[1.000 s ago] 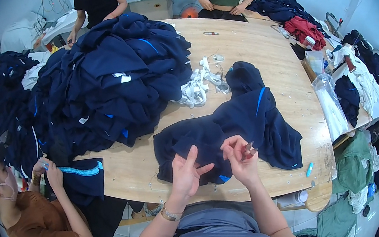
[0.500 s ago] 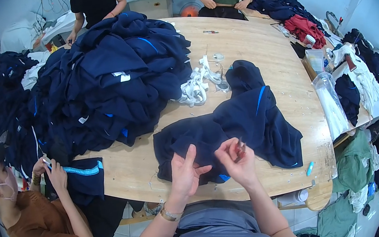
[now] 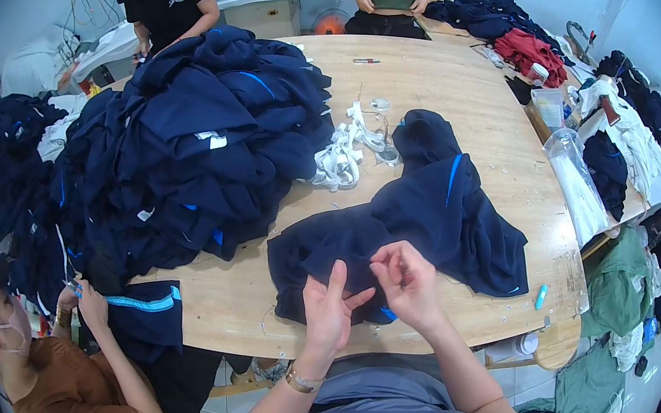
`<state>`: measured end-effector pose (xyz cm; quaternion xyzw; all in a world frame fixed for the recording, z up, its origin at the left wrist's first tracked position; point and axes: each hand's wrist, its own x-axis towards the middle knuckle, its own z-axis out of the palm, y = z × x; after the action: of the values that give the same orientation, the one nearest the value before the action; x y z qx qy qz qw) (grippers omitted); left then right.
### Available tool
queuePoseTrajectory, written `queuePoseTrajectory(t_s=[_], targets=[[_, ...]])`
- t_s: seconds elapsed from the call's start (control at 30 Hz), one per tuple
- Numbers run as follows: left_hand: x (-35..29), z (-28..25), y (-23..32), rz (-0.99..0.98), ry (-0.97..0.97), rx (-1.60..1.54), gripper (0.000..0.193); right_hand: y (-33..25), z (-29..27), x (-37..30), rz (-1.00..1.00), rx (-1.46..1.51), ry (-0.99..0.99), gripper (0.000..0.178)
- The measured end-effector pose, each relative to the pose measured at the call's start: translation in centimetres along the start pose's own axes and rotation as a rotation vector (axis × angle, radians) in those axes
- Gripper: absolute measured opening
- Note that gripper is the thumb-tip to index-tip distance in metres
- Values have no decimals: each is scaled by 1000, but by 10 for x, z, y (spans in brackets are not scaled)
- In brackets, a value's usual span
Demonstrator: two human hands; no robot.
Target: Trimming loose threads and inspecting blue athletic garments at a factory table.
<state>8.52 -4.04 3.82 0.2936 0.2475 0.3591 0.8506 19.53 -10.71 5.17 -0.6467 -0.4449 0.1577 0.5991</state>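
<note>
The dark navy garment (image 3: 472, 227) lies spread on the light wooden table (image 3: 472, 115) at lower centre of the frame. Its surface is creased, with loose folds. One narrow section extends toward upper centre, another slopes down to lower right. A bright blue stripe (image 3: 454, 178) runs along the upper right part; a small patch of the same blue shows at the lower edge, between the wrists.

Left hand (image 3: 326, 306): over the garment's near left part, thumb raised, fingers loosely parted, grip released. Right hand (image 3: 408, 285): just beside it, fingers curled in toward the thumb; whether anything is grasped cannot be determined. Both hands hide part of the garment's near side.

A large heap of navy clothing (image 3: 176, 162) occupies the upper left of the table, restricting space there. White straps (image 3: 338, 162) lie in a tangle between heap and garment. A small light-blue object (image 3: 541, 296) rests at lower right, near the garment. At left, a co-worker in brown (image 3: 75, 394) handles a navy piece with a light-blue stripe (image 3: 150, 321). A clear plastic bag (image 3: 578, 184) is at the right edge of the table.
</note>
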Motion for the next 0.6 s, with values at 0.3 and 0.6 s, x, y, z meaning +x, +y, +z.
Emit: queuePoseTrajectory(t_s=[0.3, 0.6], targets=[[-4, 5, -8, 101, 31, 72, 26, -7, 5, 0, -190, -244, 69, 14], [-2, 0, 5, -69, 44, -39, 24, 5, -23, -4, 144, 315, -131, 31]])
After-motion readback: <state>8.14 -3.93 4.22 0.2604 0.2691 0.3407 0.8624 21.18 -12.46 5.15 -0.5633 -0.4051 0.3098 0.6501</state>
